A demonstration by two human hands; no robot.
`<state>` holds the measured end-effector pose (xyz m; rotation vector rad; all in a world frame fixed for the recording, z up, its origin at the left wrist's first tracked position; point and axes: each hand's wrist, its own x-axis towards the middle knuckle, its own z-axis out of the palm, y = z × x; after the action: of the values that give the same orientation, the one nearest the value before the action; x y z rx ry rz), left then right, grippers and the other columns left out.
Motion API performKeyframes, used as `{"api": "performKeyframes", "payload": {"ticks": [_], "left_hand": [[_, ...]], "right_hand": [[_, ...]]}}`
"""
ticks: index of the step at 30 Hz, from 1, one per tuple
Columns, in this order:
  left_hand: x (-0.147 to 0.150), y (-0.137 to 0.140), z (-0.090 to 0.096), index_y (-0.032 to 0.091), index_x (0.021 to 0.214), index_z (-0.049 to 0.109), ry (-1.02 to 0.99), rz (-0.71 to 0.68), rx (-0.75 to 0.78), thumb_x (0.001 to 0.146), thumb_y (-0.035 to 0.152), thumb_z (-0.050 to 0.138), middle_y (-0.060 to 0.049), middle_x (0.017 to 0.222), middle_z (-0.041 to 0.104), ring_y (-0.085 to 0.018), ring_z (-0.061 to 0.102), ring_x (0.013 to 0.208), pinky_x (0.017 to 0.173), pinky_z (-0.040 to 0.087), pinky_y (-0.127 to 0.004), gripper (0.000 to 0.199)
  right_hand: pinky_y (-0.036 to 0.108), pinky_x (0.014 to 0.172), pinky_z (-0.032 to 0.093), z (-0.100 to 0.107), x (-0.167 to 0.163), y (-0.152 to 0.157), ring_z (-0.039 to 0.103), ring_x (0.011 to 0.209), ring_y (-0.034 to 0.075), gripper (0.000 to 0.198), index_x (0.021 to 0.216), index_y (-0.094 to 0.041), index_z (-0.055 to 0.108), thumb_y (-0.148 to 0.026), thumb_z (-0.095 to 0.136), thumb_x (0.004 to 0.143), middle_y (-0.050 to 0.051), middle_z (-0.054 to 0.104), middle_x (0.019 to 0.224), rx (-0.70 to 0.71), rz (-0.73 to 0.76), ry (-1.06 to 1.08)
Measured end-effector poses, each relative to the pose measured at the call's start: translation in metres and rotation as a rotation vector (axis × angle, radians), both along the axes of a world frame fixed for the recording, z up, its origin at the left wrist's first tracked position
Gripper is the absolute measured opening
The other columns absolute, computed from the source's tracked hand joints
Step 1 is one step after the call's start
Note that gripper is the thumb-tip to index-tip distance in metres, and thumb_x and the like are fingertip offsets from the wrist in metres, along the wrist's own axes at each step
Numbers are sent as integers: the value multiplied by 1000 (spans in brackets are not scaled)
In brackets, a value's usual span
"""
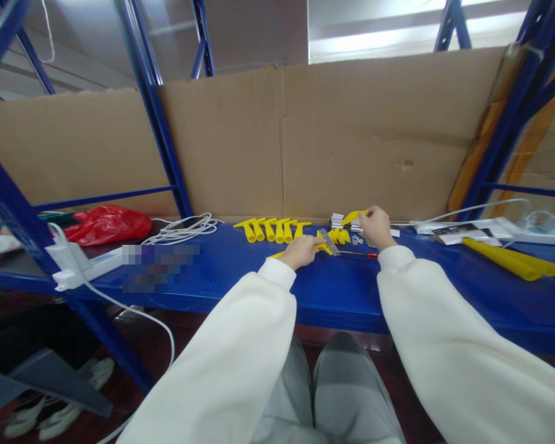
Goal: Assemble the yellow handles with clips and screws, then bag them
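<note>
- Grip first: my left hand (pixel 300 251) is closed on a yellow handle (pixel 324 248) near the middle of the blue shelf (pixel 240 277); I judge this hold leaves the flat grey plate (pixel 328 242) at its right end exposed. I cannot tell whether handle and plate are joined.
- My right hand (pixel 375 225) pinches a yellow strip (pixel 353 217) by its right end, raised towards the far side, probably to keep it off the small yellow parts (pixel 338 236) just below.
- Left of both hands, the yellow row (pixel 271 230) lies with wide ends near, perhaps to keep each one reachable.
- A red-ended tool (pixel 372 254) lies just on the near side of my right hand, likely for easy reach.
- For edges, I watch the cardboard wall (pixel 351 142) closing off the far side and the shelf's front lip (pixel 337 310) on the near side.
- Sideways, I have most room right, up to the yellow cones (pixel 513 262); far left, white cables (pixel 185 231) could snag a sleeve.
</note>
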<state>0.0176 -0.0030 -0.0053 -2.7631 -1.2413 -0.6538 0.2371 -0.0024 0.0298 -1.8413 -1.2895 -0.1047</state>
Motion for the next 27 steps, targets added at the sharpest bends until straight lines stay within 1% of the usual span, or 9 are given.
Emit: {"api": "performKeyframes", "payload": {"ticks": [4,8,10,13,15,18,21,23,27], "left_hand": [[0,2,-1,24,132,65,2,-2,2,92,18,60,-10,127,69,-24,64,120,105,47,-33,41],[0,1,0,24,134,63,23,5,10,93,19,58,-9,128,69,-23,63,121,104,47,-33,42],[0,1,0,23,135,63,27,5,9,93,19,58,-10,128,69,-24,63,120,104,47,-33,43],[0,2,-1,23,134,63,15,-1,1,93,20,58,-10,128,69,-24,63,122,105,46,-33,42],[0,2,-2,23,133,64,2,-2,-4,93,20,59,-10,128,69,-23,62,123,106,46,-33,41],[1,-1,0,23,134,63,-1,4,-9,92,19,59,-10,128,68,-24,63,122,106,46,-34,42],[1,-5,4,23,138,59,19,18,-19,93,18,58,-11,129,67,-25,63,122,104,47,-35,46],[0,-8,6,24,144,53,35,30,-30,93,18,57,-12,132,66,-25,62,123,104,47,-34,51],[1,-12,10,22,154,37,53,71,-56,94,21,57,-14,133,65,-27,61,124,101,48,-34,63]], "right_hand": [[29,67,51,-1,-1,4,71,74,21,30,110,-10,64,-27,47,91,15,74,92,72,104,357],[25,53,50,-3,-8,7,66,60,16,29,113,-11,59,-26,45,94,11,73,85,99,169,579],[22,45,45,-3,-11,4,60,51,13,27,113,-10,58,-22,43,95,9,71,79,63,228,637],[21,37,36,-5,-16,-3,49,41,10,21,107,-8,60,-17,47,93,8,69,70,-92,310,666],[21,36,36,-6,-19,-6,46,39,10,19,104,-7,62,-14,50,90,7,67,64,-205,343,666],[22,41,44,-7,-23,-7,52,43,12,20,101,-6,65,-10,51,88,7,66,60,-285,394,692],[24,48,51,-6,-27,-7,60,51,15,19,99,-5,66,-9,51,88,8,67,61,-267,488,764],[24,50,53,-6,-29,-7,62,53,15,16,96,-6,67,-10,53,89,8,67,62,-240,518,784],[20,46,47,-5,-32,-10,57,51,11,6,82,-10,67,-11,62,85,3,64,60,-166,469,710]]}}
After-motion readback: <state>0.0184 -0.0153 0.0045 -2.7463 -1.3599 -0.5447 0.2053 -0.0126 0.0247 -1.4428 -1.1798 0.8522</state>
